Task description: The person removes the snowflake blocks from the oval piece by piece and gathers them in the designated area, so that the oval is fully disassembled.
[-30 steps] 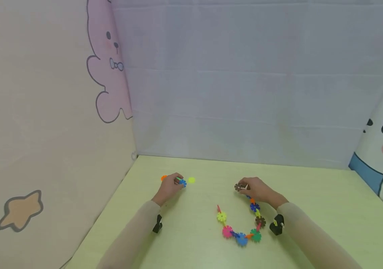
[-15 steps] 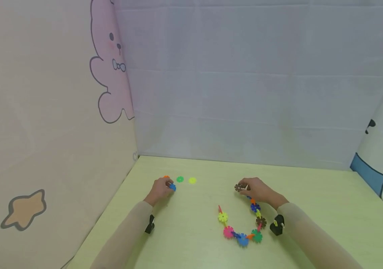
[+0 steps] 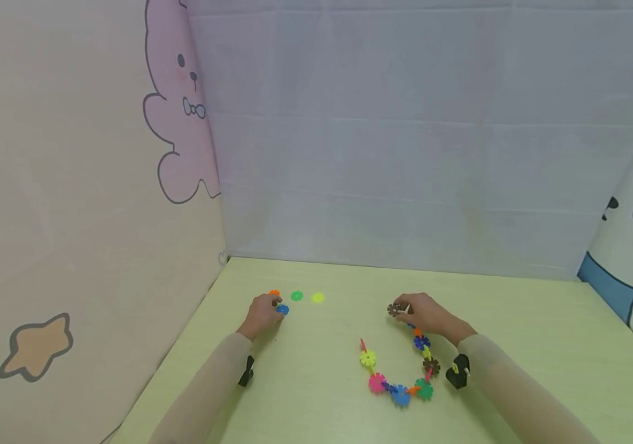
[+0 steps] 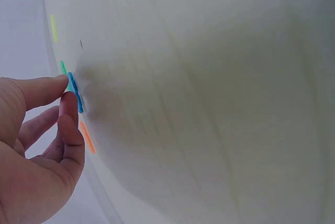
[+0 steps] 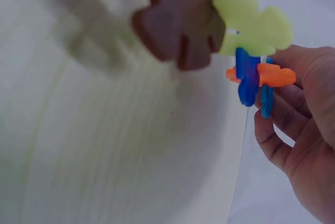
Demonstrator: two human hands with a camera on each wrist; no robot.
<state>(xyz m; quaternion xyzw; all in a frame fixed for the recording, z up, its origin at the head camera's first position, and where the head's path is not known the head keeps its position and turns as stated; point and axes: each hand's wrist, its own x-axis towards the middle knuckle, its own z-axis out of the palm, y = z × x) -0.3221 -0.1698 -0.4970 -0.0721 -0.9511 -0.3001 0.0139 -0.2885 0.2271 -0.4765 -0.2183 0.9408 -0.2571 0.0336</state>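
In the head view my left hand [image 3: 261, 316] is at the back left of the table. Its thumb and index finger are spread at the edges of a blue notched disc [image 3: 282, 309], which looks flat on the tabletop. The left wrist view has the blue disc [image 4: 76, 92] edge-on, right at the fingertips. My right hand [image 3: 426, 313] pinches the far end of a chain of interlocked discs, by a brown disc [image 3: 394, 309]. From there the multicoloured chain [image 3: 401, 395] curves toward me in a U. In the right wrist view, fingers partly hide a teal disc [image 5: 267, 103].
Single orange [image 3: 274, 293], green [image 3: 297, 296] and yellow [image 3: 318, 298] discs lie in a row behind the left hand. The chain's other end, a red disc [image 3: 363, 345], stands on edge. Cloth walls [image 3: 405, 185] bound the table at the back and both sides.
My left hand has moved left with the blue disc, uncovering the green disc. The blue disc has tipped flat in front of the orange one as the fingers spread. My right hand has stayed put.
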